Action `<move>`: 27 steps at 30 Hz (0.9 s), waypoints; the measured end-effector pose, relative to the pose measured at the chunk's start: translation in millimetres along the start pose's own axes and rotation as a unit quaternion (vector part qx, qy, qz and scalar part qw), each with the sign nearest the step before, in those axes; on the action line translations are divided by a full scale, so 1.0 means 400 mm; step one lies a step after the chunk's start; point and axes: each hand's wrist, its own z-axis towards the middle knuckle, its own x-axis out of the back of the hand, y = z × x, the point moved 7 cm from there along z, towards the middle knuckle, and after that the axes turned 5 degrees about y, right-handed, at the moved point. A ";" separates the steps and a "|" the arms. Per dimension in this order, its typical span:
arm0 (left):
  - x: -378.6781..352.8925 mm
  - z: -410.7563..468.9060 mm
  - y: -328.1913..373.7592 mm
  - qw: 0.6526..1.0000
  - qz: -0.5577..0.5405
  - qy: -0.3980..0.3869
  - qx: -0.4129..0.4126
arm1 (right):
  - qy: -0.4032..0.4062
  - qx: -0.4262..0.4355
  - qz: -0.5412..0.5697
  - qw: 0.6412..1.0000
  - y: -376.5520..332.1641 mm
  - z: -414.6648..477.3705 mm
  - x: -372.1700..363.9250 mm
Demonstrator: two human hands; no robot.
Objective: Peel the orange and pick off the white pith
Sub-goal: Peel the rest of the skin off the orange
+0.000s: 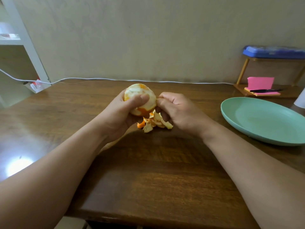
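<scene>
White pith [132, 94] covered the orange [140, 87], held above the desk [156, 171] in the curled left grip [125, 111], while the right grip [175, 108] pinched pith at its side; short, shallow pulls were advisable.

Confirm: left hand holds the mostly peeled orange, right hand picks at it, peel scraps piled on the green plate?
Wrong spot. In the head view the peel scraps lie on the table under the hands; the green plate holds none. The left hand holds the orange and the right hand picks at it.
</scene>
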 end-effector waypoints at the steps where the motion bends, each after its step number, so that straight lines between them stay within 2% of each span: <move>1: -0.002 0.000 -0.002 0.999 -0.026 -0.015 0.012 | -0.002 -0.005 0.026 1.000 0.001 0.002 -0.002; 5: -0.001 0.004 -0.008 0.988 -0.140 -0.038 0.046 | -0.002 -0.032 0.131 0.991 0.010 0.014 0.005; 6: 0.001 0.007 -0.007 0.987 -0.148 -0.034 0.045 | -0.001 -0.026 0.113 0.993 0.012 0.013 0.008; 10: 0.018 0.013 -0.014 0.986 -0.156 0.008 0.059 | 0.008 0.017 -0.083 0.996 0.022 0.001 -0.003; 14: 0.030 0.017 -0.020 0.981 -0.181 0.045 0.056 | 0.035 0.023 -0.122 0.992 0.028 0.009 -0.009; 20: 0.024 0.023 -0.017 0.990 -0.122 0.057 0.030 | 0.068 0.010 -0.105 0.992 0.011 0.001 0.003; 27: 0.025 0.016 -0.020 0.995 -0.045 0.088 0.020 | 0.056 0.002 -0.082 0.995 0.003 -0.004 -0.010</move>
